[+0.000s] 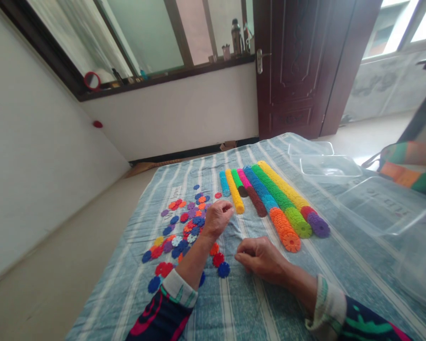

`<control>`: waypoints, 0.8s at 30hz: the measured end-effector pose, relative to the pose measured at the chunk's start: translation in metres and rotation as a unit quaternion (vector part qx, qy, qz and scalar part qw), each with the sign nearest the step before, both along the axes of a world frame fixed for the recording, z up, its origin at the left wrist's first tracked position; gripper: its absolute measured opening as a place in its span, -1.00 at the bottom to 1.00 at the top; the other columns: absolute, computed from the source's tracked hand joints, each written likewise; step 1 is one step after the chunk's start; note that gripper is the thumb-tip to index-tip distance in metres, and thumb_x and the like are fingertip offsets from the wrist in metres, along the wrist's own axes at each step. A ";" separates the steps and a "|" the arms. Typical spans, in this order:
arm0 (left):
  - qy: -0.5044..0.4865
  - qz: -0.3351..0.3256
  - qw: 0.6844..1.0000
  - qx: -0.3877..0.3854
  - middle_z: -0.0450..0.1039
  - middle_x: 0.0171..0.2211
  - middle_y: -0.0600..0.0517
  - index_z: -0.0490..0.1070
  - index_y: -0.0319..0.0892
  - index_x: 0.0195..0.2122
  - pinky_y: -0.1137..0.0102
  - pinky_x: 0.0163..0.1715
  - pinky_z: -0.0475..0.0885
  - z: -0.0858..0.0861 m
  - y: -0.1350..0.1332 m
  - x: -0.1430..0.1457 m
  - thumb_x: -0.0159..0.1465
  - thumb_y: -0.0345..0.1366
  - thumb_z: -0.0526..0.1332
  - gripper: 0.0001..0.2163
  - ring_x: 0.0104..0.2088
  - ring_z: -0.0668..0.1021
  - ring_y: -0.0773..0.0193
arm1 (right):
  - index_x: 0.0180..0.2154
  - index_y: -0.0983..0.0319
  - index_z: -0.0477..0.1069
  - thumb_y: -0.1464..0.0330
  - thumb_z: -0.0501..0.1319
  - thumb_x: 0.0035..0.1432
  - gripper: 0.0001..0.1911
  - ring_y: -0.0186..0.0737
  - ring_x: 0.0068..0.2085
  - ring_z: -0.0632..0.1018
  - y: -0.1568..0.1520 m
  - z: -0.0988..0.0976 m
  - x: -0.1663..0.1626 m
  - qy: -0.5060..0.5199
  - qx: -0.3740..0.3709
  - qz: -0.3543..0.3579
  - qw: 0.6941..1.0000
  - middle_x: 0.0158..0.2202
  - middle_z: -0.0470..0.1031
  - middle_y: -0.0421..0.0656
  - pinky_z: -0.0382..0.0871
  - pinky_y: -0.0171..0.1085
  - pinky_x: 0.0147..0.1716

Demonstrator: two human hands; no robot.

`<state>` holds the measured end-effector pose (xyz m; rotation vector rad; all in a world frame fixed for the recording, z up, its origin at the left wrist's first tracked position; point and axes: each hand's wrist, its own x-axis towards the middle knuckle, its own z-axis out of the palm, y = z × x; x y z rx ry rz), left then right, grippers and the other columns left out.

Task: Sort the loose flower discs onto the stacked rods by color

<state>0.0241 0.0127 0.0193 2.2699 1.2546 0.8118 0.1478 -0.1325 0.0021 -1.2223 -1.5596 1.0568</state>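
Note:
My left hand [218,217] is closed beside the lower end of a short yellow row [235,192] of notched plastic discs; anything inside its fingers is hidden. My right hand [261,257], also curled closed, hovers or rests left of the orange discs [286,231], and I cannot make out anything in it. To the left lies a scatter of loose flower-shaped discs [179,246] in red, blue, orange, purple and white. Lined-up rows of discs stretch to the right, among them a short light-blue row [224,183], a long green row [275,188] and a long yellow row [282,183].
A striped blue-grey cloth [248,308] covers the surface. Several clear plastic boxes [383,206] and lids stand along its right side. Behind are a dark red door [298,61] and a window ledge [170,76] with small objects.

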 end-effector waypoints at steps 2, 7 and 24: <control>0.000 0.001 1.000 0.000 0.50 -0.45 0.06 0.50 -0.17 -0.48 0.41 -0.30 0.39 0.003 -0.001 -0.006 0.13 -0.37 0.20 -0.90 -0.38 0.48 0.30 | -0.53 0.24 0.44 0.47 0.18 0.10 -0.82 -0.39 -0.59 0.37 0.000 0.000 0.000 -0.002 -0.001 -0.002 1.000 -0.67 0.38 -0.31 0.20 -0.40 -0.53; -0.001 0.013 1.000 -0.009 0.50 -0.46 0.04 0.51 -0.17 -0.48 0.37 -0.26 0.40 0.006 -0.009 -0.025 0.13 -0.34 0.20 -0.89 -0.36 0.51 0.26 | -0.52 0.24 0.42 0.44 0.19 0.11 -0.83 -0.38 -0.58 0.38 -0.001 -0.001 0.000 0.001 -0.005 -0.002 1.000 -0.66 0.38 -0.31 0.21 -0.39 -0.52; -0.385 0.052 0.892 -0.232 0.48 0.07 -0.09 0.47 -0.04 -0.11 0.03 0.24 0.28 -0.005 -0.025 -0.011 0.17 -0.23 0.27 -0.76 0.19 0.43 -0.02 | -0.14 0.27 0.44 0.14 0.20 0.15 -0.64 -0.14 -0.24 0.57 0.018 0.017 0.003 0.109 0.010 -0.187 0.976 -0.29 0.57 -0.08 0.44 -0.22 -0.26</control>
